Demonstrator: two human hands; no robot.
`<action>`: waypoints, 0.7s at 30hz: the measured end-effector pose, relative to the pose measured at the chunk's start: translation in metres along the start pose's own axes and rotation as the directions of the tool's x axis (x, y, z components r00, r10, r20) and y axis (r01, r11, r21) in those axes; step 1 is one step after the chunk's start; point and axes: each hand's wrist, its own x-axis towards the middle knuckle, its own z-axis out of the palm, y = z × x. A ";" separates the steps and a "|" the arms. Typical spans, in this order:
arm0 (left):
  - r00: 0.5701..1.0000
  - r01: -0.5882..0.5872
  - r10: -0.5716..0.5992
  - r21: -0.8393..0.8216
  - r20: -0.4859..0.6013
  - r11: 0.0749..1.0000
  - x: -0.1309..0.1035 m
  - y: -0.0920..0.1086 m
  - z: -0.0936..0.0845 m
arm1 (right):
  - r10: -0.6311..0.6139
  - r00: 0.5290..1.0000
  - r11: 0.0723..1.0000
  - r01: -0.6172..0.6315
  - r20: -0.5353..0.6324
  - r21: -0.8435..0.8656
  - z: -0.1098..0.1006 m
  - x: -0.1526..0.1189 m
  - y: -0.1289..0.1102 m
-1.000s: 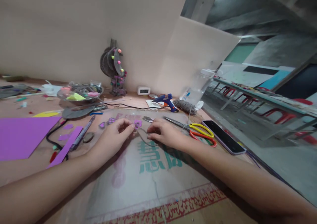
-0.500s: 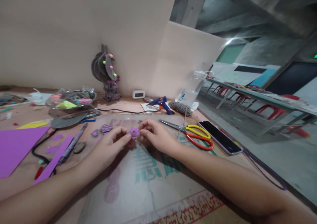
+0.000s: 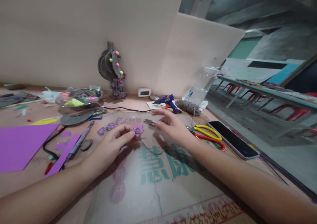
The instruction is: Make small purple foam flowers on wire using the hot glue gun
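Note:
A small purple flower (image 3: 138, 130) with a grey cord outline is pinched between the thumb and fingers of my left hand (image 3: 119, 139). A thin grey cord (image 3: 151, 151) trails from the flower over the printed board (image 3: 138, 197). My right hand (image 3: 170, 126) is off the flower, fingers apart, above the scissors (image 3: 208, 133); the blade tips show just left of its fingers. Beyond my left hand lie a purple cord-edged flower piece (image 3: 111, 126) and a small purple heart-like piece (image 3: 101, 131).
Behind stand a glue gun (image 3: 168, 102), a grey yarn bundle (image 3: 188, 107), a bottle (image 3: 203, 85), a small clock (image 3: 144, 92) and a grey ornament (image 3: 112, 69). Purple sheet (image 3: 22, 144), pen (image 3: 81, 140) and filled bowl (image 3: 79, 98) are left; a phone (image 3: 232, 140) is right.
My right hand has let go of the flower and moved right, over the scissors, its fingers opening. My left hand still holds the flower. The view has shifted slightly.

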 end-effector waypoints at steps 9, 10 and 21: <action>0.976 -0.062 0.067 -0.030 0.209 0.998 -0.009 0.008 0.010 | 0.066 0.847 0.932 -0.242 0.528 0.271 0.026 -0.017 -0.009; 0.974 -0.064 0.068 -0.029 0.214 0.998 -0.010 0.009 0.011 | 0.080 0.837 0.906 -0.287 0.541 0.310 0.025 -0.016 -0.008; 0.997 -0.062 0.074 0.254 -0.038 0.965 -0.005 0.004 0.007 | 0.191 0.967 0.947 -0.136 0.169 -0.292 0.007 -0.008 -0.008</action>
